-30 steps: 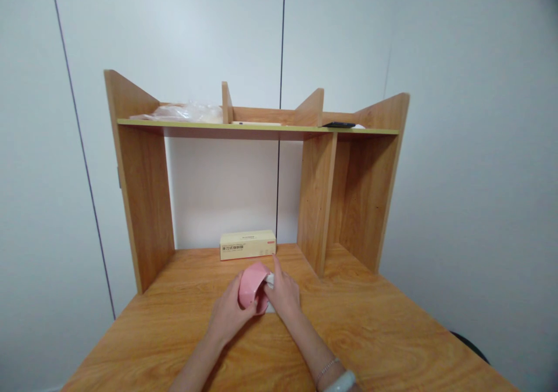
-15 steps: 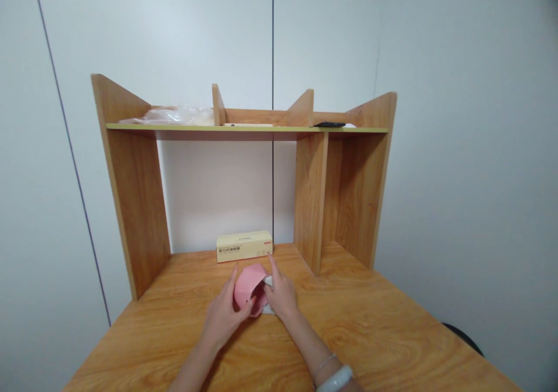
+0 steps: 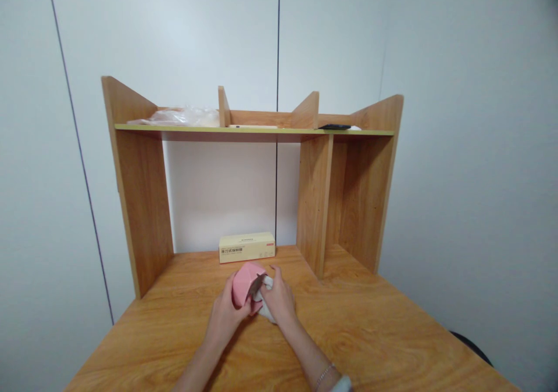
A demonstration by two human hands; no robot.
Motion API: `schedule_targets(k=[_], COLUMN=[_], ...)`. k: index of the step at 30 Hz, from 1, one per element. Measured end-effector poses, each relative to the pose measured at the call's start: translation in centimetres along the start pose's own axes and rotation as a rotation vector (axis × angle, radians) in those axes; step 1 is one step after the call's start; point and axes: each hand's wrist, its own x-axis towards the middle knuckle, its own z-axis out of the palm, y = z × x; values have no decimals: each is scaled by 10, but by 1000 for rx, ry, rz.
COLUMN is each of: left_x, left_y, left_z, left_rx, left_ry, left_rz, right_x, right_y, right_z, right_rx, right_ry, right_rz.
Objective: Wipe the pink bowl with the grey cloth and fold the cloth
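A pink bowl (image 3: 245,281) is tilted on its side, its opening turned toward the right. My left hand (image 3: 226,313) grips it from the left, thumb at the near rim and fingers behind the outer wall. My right hand (image 3: 279,299) is closed on a whitish cloth (image 3: 267,312) at the bowl's mouth. Part of the cloth reaches inside the bowl and part hangs below toward the tabletop. My right fingertips are partly hidden by the cloth and the rim.
Just behind the bowl, a cream cling-film box (image 3: 247,248) lies on the wooden desk (image 3: 370,334). A wooden shelf unit (image 3: 311,206) stands at the back, with a clear plastic bag (image 3: 178,117) and a flat black object (image 3: 334,127) on top. Dark curved edge (image 3: 471,345) at right.
My right hand has moved in with the cloth at the bowl's opening, and its raised index finger has bent down. More cloth shows below the bowl. The view has shifted slightly.
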Motion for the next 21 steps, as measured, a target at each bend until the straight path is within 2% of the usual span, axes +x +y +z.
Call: schedule_targets(k=[6, 11, 13, 16, 18, 21], left_x=[0, -3, -4, -7, -8, -9], left_y=[7, 12, 14, 17, 19, 19], left_z=[-4, -4, -5, -7, -9, -11], left_rx=[78, 61, 83, 157, 194, 214], left_ry=[-74, -69, -65, -53, -57, -71], left_rz=[-12, 20, 28, -5, -15, 7], right_x=[0, 0, -1, -2, -2, -3], right_y=[0, 2, 2, 3, 3, 3], right_z=[-9, -8, -10, -14, -17, -20], right_rx=[-14, -63, -23, -12, -54, -77], right_ry=[71, 19, 62, 141, 150, 91], right_rz=[-177, -27, -79, -241, -248, -234])
